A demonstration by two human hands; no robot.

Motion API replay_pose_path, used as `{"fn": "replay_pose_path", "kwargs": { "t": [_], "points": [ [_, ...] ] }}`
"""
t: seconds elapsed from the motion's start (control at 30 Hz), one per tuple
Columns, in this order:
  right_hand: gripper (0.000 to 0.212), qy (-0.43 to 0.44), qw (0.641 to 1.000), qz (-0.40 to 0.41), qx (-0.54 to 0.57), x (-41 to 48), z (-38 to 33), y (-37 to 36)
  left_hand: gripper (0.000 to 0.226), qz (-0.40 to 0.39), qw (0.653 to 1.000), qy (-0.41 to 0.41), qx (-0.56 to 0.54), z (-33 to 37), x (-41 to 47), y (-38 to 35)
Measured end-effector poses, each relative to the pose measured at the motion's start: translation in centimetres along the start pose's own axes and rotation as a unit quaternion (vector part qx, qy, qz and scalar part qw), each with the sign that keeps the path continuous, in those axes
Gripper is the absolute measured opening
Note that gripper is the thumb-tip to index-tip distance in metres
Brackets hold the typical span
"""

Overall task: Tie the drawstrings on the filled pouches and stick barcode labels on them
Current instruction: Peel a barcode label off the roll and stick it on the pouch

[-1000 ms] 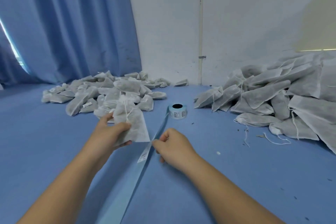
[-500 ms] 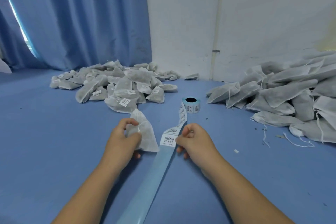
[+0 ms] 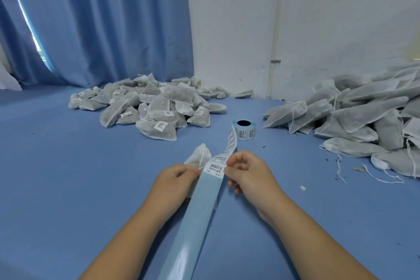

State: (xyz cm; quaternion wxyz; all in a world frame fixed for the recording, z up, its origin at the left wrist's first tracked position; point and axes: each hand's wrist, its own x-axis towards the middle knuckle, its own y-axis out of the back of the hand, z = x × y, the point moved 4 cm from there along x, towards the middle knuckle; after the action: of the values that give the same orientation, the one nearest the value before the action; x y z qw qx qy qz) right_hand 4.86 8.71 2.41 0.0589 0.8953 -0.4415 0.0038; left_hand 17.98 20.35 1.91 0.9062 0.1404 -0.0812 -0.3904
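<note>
Closer now than a moment ago, the backing strip [image 3: 200, 207] runs up between my wrists, bringing its first barcode label [image 3: 214, 169] within reach. My right grip [image 3: 247, 173] pinches that label's edge, I judge to peel it. My left grip [image 3: 175, 179] curls round the pouch [image 3: 197, 154], held just beside it, ready for sticking. Beyond, on the desk [image 3: 68, 177], stand the label roll [image 3: 244, 129], the labelled pile [image 3: 147, 102] on the left and the unlabelled pile [image 3: 352, 116] on the right.

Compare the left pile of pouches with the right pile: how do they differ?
Several pouches in the left pile carry barcode labels; none show on the right pile. Long loose drawstrings trail from the right pile onto the surface; none do from the left pile. The right pile rises higher and runs past the frame edge; the left pile lies lower, wholly in view. Both are filled whitish pouches on the blue surface.
</note>
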Motion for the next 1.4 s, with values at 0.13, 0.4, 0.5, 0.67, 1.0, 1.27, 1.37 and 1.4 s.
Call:
{"fn": "replay_pose_path", "kwargs": {
  "t": [0.13, 0.4, 0.5, 0.67, 1.0, 1.27, 1.37, 1.4],
  "points": [
    [0.013, 0.005, 1.000, 0.006, -0.024, 0.1, 0.3, -0.1, 0.023, -0.005, 1.000, -0.015, 0.002, 0.0, 0.0, -0.2],
    [0.016, 0.161, 0.936, 0.047, -0.311, -0.2, -0.2, -0.5, 0.014, 0.001, 0.998, -0.055, -0.016, 0.2, -0.1, -0.4],
    [0.010, 0.217, 0.914, 0.033, -0.342, -0.7, -0.7, -1.1, 0.014, 0.000, 0.998, -0.065, -0.011, 0.2, -0.2, -0.5],
    [0.014, 0.249, 0.890, 0.029, -0.380, -1.4, -1.2, -1.8, 0.016, -0.017, 0.997, -0.071, -0.021, 0.4, -0.5, -0.6],
    [0.019, 0.239, 0.884, 0.036, -0.401, -1.6, -1.5, -1.7, 0.012, -0.027, 0.996, -0.082, -0.014, 0.3, -0.5, -0.7],
    [0.020, 0.226, 0.880, 0.039, -0.416, -1.7, -1.4, -1.8, 0.017, -0.030, 0.990, -0.137, 0.020, 0.5, -0.5, -0.9],
    [0.019, 0.217, 0.885, 0.039, -0.411, -1.7, -1.4, -1.8, 0.018, -0.026, 0.989, -0.143, 0.028, 0.4, -0.4, -0.9],
    [0.018, 0.214, 0.887, 0.041, -0.407, -1.6, -1.3, -1.8, 0.018, -0.026, 0.989, -0.146, 0.030, 0.4, -0.4, -0.9]
  ]
}}
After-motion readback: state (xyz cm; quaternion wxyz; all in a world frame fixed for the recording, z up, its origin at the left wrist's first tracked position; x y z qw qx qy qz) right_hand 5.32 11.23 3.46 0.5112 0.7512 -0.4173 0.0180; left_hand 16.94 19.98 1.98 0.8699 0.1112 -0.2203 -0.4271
